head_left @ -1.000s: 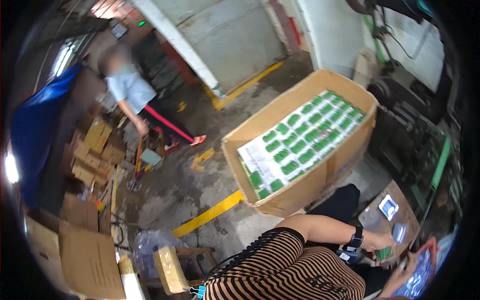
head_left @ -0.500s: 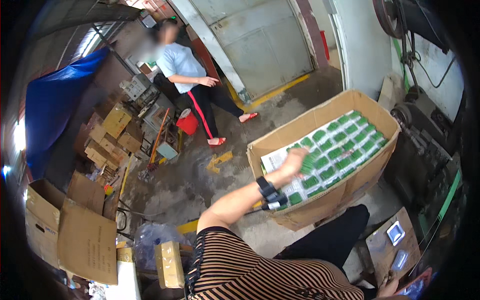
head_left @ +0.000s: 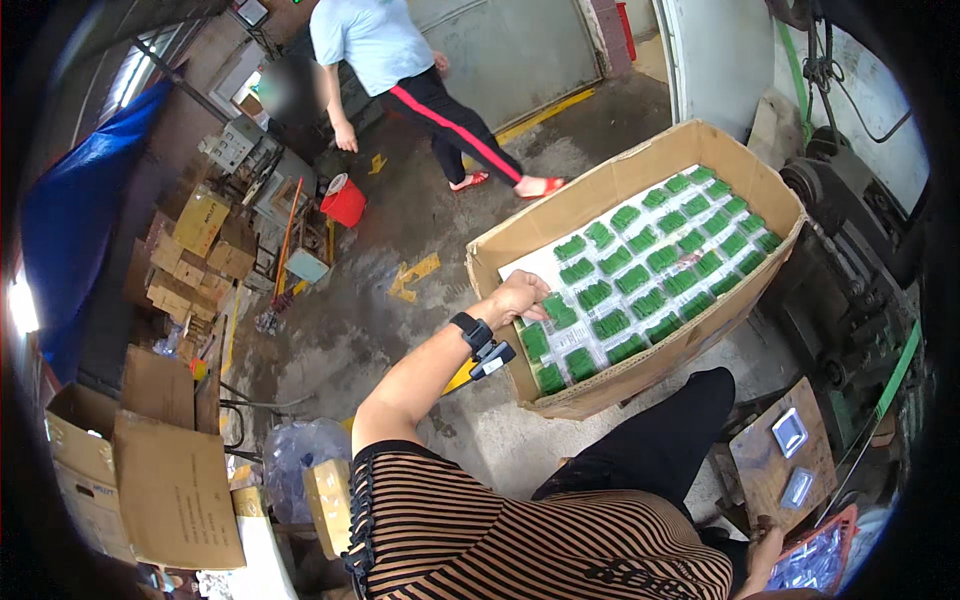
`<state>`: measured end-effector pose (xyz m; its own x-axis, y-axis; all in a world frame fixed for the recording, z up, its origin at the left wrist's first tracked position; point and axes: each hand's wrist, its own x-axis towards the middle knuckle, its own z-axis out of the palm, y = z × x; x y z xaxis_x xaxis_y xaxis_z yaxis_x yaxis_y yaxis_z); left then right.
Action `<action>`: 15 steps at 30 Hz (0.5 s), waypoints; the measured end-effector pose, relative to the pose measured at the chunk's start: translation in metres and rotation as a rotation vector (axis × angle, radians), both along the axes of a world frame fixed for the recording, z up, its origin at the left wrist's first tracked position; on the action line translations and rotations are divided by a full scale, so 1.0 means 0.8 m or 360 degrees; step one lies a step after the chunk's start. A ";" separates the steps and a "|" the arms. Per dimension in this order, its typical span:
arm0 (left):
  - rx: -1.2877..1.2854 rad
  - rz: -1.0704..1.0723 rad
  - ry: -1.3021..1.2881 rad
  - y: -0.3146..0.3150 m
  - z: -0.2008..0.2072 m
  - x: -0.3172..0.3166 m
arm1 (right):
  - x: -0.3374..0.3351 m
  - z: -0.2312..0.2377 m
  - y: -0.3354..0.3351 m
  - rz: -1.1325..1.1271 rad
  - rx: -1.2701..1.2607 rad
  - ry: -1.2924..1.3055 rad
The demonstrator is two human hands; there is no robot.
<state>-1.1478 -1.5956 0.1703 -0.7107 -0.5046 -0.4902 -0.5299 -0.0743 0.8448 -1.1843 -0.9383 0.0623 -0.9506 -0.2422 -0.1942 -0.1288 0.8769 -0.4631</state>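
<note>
My left hand reaches into a large cardboard box and has its fingers closed at the edge of a small bundle of green strips, among the rows near the box's left end. Under and around the rows show clear plastic packs and a white printed sheet. A wristband with a small dark device sits on my left wrist. At the lower right, my right hand is beside a red basket full of clear plastic pieces; its fingers are mostly hidden.
A wooden board holding two small clear trays lies by my right knee. Machinery stands beyond the box. Open cartons are at the left. A co-worker walks on the far floor, near a red bucket.
My left hand has moved left across the rows, toward the box's left end. The co-worker has stepped nearer and to the right. My view has shifted, and more of the red basket shows.
</note>
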 end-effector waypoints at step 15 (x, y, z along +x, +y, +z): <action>-0.1038 -0.0850 -0.0347 -0.003 -0.018 0.018 | -0.077 -0.051 0.090 0.0047 -0.0586 0.1214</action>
